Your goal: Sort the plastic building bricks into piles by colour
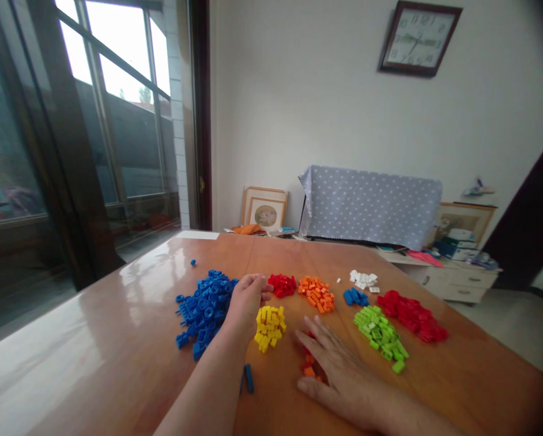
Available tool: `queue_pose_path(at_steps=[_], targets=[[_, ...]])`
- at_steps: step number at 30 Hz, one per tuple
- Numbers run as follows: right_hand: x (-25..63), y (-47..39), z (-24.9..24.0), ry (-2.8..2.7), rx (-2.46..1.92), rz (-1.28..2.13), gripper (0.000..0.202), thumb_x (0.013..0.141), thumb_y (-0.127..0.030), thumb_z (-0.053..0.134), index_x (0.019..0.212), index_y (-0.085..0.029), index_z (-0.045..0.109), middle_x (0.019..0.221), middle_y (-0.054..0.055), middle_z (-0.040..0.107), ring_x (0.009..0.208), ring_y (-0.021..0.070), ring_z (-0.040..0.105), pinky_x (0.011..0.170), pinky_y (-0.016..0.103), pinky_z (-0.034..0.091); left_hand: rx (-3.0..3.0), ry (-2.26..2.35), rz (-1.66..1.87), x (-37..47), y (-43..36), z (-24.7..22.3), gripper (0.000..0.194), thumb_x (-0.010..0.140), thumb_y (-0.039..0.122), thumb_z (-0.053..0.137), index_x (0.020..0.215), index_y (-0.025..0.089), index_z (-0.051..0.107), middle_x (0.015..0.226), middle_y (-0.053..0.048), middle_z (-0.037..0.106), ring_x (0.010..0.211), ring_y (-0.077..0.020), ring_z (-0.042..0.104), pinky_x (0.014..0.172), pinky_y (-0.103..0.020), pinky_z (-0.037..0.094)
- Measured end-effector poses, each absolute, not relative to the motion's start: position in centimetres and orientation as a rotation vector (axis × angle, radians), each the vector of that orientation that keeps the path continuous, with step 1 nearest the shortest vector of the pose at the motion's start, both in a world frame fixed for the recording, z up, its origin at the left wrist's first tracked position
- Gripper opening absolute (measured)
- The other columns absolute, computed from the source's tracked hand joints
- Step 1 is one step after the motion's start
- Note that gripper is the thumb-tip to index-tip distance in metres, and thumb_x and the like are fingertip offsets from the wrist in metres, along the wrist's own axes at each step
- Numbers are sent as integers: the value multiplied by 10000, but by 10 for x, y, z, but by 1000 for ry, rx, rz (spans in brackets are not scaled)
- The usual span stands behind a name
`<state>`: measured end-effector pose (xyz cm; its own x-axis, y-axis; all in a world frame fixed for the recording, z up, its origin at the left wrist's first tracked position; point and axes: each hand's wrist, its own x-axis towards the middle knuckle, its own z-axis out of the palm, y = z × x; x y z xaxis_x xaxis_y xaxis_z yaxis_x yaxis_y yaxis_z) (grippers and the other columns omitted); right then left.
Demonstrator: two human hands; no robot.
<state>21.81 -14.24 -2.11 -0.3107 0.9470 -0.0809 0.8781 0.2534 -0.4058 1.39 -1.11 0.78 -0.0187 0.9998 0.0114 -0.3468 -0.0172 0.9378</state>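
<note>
My left hand reaches over the table between the blue brick pile and the small red brick pile. Its fingers are curled together, and whatever they hold, if anything, is hidden. Just below it lies a pile of yellow bricks. Spread and palm down, my right hand rests over a few red and orange bricks, which it partly covers. Beside my left forearm lie long dark-blue pieces, partly hidden by the arm.
Beyond my hands are orange bricks, a few blue bricks and white bricks. Lime-green bricks and a larger red pile lie to the right. One blue piece sits alone at the far left of the wooden table.
</note>
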Motion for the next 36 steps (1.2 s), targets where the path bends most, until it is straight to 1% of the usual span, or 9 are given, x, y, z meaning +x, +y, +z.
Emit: queue_pose_path(at_steps=[4,7,13,15,18,21,24,27,36], targets=[[210,-127,-23,-2296,-1642,509,625,956,-641,382,1455,-286,501,1634,80,267,1513,296,198,1223,491,212,955,942,1370,13,-9,6,336,674,410,729,856,170,582,730,-46,678,532,-98,550,528,-215,350],[208,-115,-30,-2235,-1579,455,547,995,-556,349,1359,-240,609,1566,104,405,1471,279,320,1209,458,272,973,942,1359,13,-9,5,323,698,417,718,855,173,576,746,-48,681,537,-97,549,528,-214,352],[213,-103,-38,-2122,-1524,498,533,987,-522,409,1391,-218,577,1536,104,452,1457,280,348,1199,482,285,975,932,1356,14,-13,8,313,705,403,717,866,174,578,732,-30,670,533,-94,540,533,-216,360],[217,-100,-34,-2040,-1495,507,518,991,-502,409,1377,-206,585,1500,108,501,1428,270,397,1192,474,294,984,926,1355,15,-14,8,298,718,391,704,875,173,576,730,-24,663,533,-94,540,535,-219,362],[227,-92,-22,-1874,-1458,492,448,989,-454,421,1284,-199,642,1373,105,619,1296,248,541,1118,423,389,1010,947,1347,15,-14,8,271,736,375,685,874,172,572,723,-18,657,536,-95,543,539,-219,366],[240,-81,-8,-1785,-1471,440,353,966,-391,449,1134,-198,692,1159,77,717,1096,229,639,971,365,472,1027,965,1326,17,-14,7,274,735,380,691,870,168,581,719,-21,661,541,-99,549,542,-218,369],[250,-70,-1,-1860,-1559,409,252,913,-313,494,933,-186,712,938,49,731,899,210,654,802,313,481,1063,979,1297,19,-14,5,271,737,387,695,849,165,587,719,-32,667,551,-106,560,545,-220,374],[255,-61,-1,-2007,-1667,415,161,835,-241,552,852,-182,701,829,31,713,791,190,631,699,276,438,1116,996,1300,21,-14,4,255,752,386,680,839,162,594,712,-33,666,544,-107,553,540,-222,374],[245,-62,-13,-2294,-1601,423,292,712,-107,591,916,-246,747,926,27,681,837,178,615,715,275,412,1121,994,1356,20,-13,5,266,740,396,693,840,162,613,702,-35,665,548,-112,554,537,-219,382]])
